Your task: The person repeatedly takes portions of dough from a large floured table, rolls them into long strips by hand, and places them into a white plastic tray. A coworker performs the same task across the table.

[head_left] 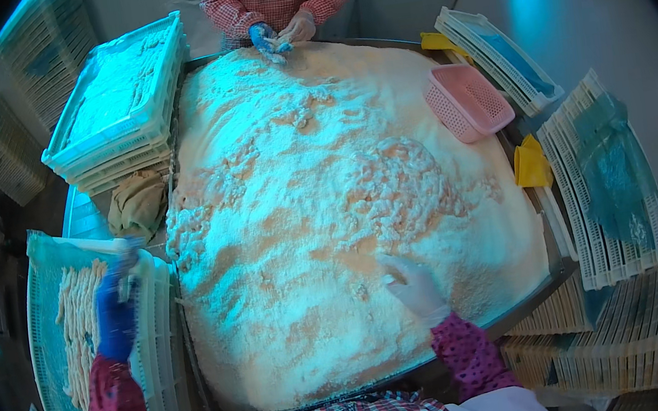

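My left hand (117,309), in a blue glove, is over the right side of a netted tray (45,314) at the left. Motion smears its fingers, and whether it holds anything is unclear. Crumb-coated strips (80,318) lie side by side in the tray, next to that hand. My right hand (416,289), in a pale thin glove, rests at the near part of a wide bed of pale crumbs (303,332). Its thumb and forefinger point left and stand apart, with nothing plainly between them. Just beyond it, a heap of coated pieces (400,184) lies in the crumbs.
A co-worker's gloved hands (280,37) meet over the far edge. Stacked white trays (118,92) and a crumpled cloth (137,204) stand at the left. A pink basket (466,102) sits on the crumbs' right edge, near yellow cloths (532,162) and netted trays (609,179).
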`<control>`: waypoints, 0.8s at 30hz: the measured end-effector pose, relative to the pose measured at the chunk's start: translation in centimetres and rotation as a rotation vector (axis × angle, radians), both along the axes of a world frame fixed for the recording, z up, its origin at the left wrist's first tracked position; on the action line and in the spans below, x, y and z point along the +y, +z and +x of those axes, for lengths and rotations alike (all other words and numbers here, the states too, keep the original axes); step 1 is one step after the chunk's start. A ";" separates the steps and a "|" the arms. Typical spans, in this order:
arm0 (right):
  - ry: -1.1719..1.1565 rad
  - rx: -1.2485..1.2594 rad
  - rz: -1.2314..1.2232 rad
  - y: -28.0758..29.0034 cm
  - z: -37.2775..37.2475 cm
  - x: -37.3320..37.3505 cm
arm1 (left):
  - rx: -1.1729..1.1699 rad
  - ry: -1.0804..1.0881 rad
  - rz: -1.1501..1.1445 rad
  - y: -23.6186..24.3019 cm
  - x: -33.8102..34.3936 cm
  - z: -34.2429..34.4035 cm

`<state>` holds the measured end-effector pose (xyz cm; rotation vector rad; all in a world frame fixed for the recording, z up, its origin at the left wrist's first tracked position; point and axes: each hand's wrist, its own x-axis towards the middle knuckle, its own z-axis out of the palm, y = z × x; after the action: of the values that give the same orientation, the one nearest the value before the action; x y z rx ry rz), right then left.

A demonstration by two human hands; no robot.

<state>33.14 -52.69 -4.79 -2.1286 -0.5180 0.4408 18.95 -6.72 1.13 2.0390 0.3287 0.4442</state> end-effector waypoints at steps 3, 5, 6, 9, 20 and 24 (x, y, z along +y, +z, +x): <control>0.097 -0.252 -0.156 -0.3 -2.0 3.3 | 0.370 -0.240 -0.151 -2.2 -5.6 3.9; 0.126 -0.416 -0.128 -1.7 -2.1 4.5 | 0.340 -0.487 0.425 -6.4 -7.7 3.6; 0.070 -0.555 -0.131 -1.8 -0.9 5.1 | 0.404 -0.491 0.328 -8.5 -8.5 3.0; -0.022 -0.858 -0.247 -1.2 4.5 6.2 | 0.176 -0.546 0.329 -10.5 -15.3 4.6; 0.350 -0.641 -0.138 2.0 3.2 6.0 | -0.125 -0.121 0.423 -14.7 -19.1 4.8; 0.098 -0.389 -0.149 0.3 1.4 3.9 | -0.063 -0.169 0.420 -12.3 -16.3 3.2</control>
<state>34.50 -48.74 -4.52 -2.3527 -0.8341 0.1172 22.20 -23.04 -11.20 2.4300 0.0208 0.5026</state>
